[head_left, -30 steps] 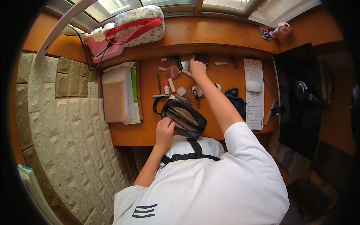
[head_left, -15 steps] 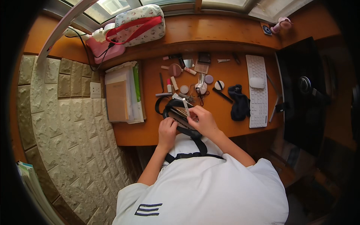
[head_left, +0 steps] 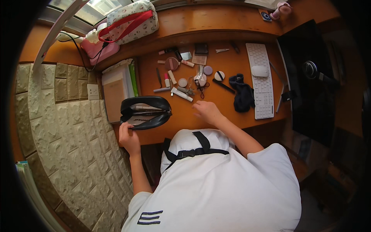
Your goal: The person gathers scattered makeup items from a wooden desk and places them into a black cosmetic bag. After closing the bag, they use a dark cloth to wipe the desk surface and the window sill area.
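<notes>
zipper pouch [head_left: 153, 122] gapes, left hand [head_left: 130, 140] pinching its near edge; bare desk [head_left: 180, 120] separates it from the empty, loosely curled right hand [head_left: 210, 113].

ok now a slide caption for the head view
Left hand grips an open black pouch; right hand is near a white tube and scattered cosmetics.

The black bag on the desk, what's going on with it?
A person in a white shirt has the near edge of the open black bag in their left hand, and some slim things show inside it. Their right hand is over the desk, to the right of the bag, with nothing to be seen in it. A white tube lies just beyond, by lots of small makeup things. Farther right, a mouse sits on a keyboard.
</notes>
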Demonstrator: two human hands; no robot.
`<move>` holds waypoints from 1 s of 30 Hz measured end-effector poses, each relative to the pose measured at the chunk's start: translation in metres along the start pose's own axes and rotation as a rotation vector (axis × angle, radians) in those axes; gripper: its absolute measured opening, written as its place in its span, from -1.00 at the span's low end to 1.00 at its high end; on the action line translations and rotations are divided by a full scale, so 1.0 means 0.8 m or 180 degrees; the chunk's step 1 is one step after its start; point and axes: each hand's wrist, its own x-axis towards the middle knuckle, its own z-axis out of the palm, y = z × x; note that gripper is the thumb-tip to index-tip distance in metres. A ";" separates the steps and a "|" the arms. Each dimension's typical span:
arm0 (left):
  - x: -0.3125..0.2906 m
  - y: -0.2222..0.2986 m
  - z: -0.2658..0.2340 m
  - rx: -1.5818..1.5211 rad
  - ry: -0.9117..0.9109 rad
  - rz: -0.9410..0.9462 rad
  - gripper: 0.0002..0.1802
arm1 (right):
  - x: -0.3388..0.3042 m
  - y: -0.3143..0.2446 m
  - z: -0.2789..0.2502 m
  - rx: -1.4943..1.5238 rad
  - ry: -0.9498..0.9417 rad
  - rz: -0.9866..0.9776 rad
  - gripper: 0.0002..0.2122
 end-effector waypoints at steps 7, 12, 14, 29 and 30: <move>-0.001 -0.004 -0.006 0.0254 0.0149 -0.0117 -0.78 | 0.063 0.004 0.065 -0.1028 0.1352 -0.0331 -0.81; -0.010 0.013 0.013 0.0021 -0.0125 0.0036 -0.78 | 0.064 0.001 0.082 -0.1334 0.0501 0.0493 -0.76; -0.015 0.024 0.023 -0.0095 -0.0263 0.0086 -0.79 | 0.052 -0.006 0.078 -0.1077 0.0180 0.1005 -0.72; -0.047 0.067 0.092 -0.0549 -0.0931 0.0723 -0.78 | 0.019 -0.105 -0.089 0.0111 0.1106 -0.0455 -0.65; -0.050 0.064 0.095 -0.0573 -0.0923 0.0689 -0.78 | 0.029 -0.096 -0.081 0.0217 0.1174 -0.0273 -0.68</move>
